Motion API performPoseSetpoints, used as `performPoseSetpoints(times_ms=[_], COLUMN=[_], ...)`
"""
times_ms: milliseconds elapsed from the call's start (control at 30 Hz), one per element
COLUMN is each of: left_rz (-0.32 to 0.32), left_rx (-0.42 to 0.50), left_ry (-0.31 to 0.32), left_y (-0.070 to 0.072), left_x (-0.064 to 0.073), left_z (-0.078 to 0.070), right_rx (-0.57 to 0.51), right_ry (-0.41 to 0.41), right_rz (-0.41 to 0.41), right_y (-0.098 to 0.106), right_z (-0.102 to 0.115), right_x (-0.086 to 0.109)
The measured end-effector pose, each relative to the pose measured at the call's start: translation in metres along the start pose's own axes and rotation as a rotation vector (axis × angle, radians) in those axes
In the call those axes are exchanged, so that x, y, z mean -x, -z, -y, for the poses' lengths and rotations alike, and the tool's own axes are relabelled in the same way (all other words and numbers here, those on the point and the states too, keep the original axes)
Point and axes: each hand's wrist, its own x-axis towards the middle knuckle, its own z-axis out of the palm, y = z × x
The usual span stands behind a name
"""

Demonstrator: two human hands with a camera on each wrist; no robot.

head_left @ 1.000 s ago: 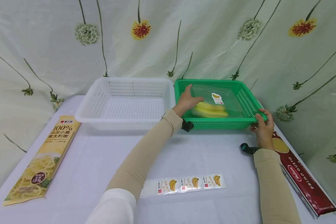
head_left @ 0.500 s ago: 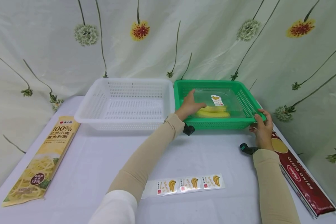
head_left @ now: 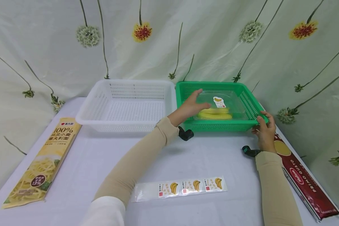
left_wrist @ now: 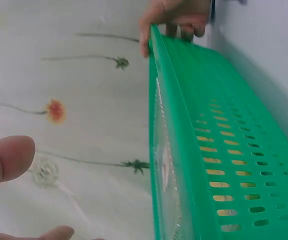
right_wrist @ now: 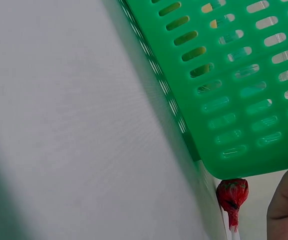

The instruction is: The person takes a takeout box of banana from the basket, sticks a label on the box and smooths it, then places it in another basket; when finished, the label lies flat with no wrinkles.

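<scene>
A clear plastic box [head_left: 235, 102] with a banana label sits inside the green basket [head_left: 250, 102], yellow bananas [head_left: 214, 115] showing through it. My left hand [head_left: 190, 106] hovers over the basket's left part, thumb and fingers spread, nothing between them. In the left wrist view the thumb [left_wrist: 11, 157] is apart from the basket rim. At the basket's front right corner my right hand [head_left: 265, 130] grips the rim, thumb on top and fingers beneath. The right wrist view shows only part of that hand [right_wrist: 287, 205], beside the perforated wall.
A white basket [head_left: 124, 121] adjoins the green one on the left. A yellow pasta pack [head_left: 42, 163] lies far left, a red pasta pack [head_left: 305, 179] far right. A strip of banana labels [head_left: 190, 187] lies in front. Patterned cloth [head_left: 164, 40] hangs behind.
The clear box has settled lower in the green basket. My left hand has come off it and lifted slightly, fingers spread. My right hand stays at the basket corner.
</scene>
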Motion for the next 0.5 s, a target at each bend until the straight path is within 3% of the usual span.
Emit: performPoseSetpoints(times_ms=[200, 367, 500], left_rz=[0.125, 0.251, 0.337], left_rx=[0.031, 0.074, 0.105], left_ry=[-0.084, -0.153, -0.165], left_y=[0.012, 0.020, 0.031], left_x=[0.036, 0.068, 0.096], left_z=[0.003, 0.021, 0.037], right_rx=[-0.007, -0.003, -0.001], right_ry=[0.007, -0.006, -0.026], right_rz=[0.018, 0.025, 0.023], right_y=[-0.004, -0.003, -0.001], right_z=[-0.004, -0.006, -0.006], right_x=[-0.004, -0.003, -0.001])
